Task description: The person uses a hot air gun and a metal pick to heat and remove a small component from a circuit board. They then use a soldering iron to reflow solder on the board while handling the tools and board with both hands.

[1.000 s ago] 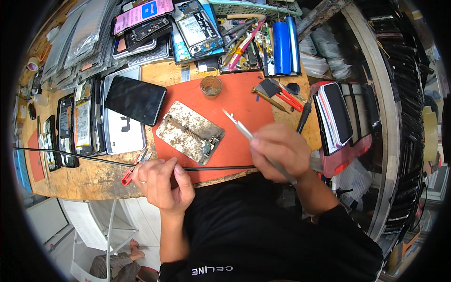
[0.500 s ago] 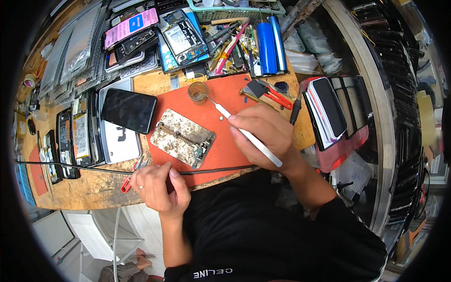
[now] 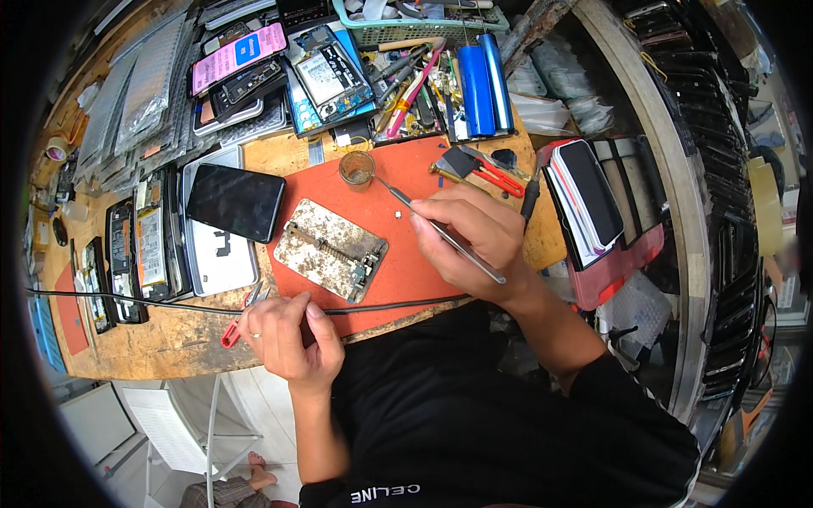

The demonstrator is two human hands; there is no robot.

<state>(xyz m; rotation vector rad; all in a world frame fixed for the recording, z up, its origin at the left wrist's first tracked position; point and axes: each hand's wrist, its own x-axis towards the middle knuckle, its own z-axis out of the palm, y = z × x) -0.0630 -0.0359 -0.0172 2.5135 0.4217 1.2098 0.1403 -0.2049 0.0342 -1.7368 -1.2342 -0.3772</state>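
My right hand (image 3: 474, 237) holds a slim metal pair of tweezers (image 3: 401, 198) like a pen, the tip close to the right side of a small glass jar (image 3: 356, 169) with a brownish inside. Just below the tip, a tiny pale part (image 3: 398, 215) lies on the orange mat (image 3: 402, 275). Left of it rests a stained metal plate (image 3: 309, 233) bearing a small circuit board (image 3: 364, 269) at its lower right corner. My left hand (image 3: 292, 339) rests at the bench edge over a black cable (image 3: 169, 301), fingers loosely curled, with nothing visible in them.
A dark-screened phone (image 3: 235, 201) lies left of the mat, with opened phones beyond. Red-handled pliers (image 3: 500, 178) and a screwdriver (image 3: 453, 173) are at the mat's far right. Blue cylinders (image 3: 477, 89) and a tool tray stand behind. Stacked phones (image 3: 584, 199) sit at right.
The tweezers have turned in my right hand, showing a narrow grey edge instead of the broad white face. Their tip has shifted slightly. My left hand stays in place.
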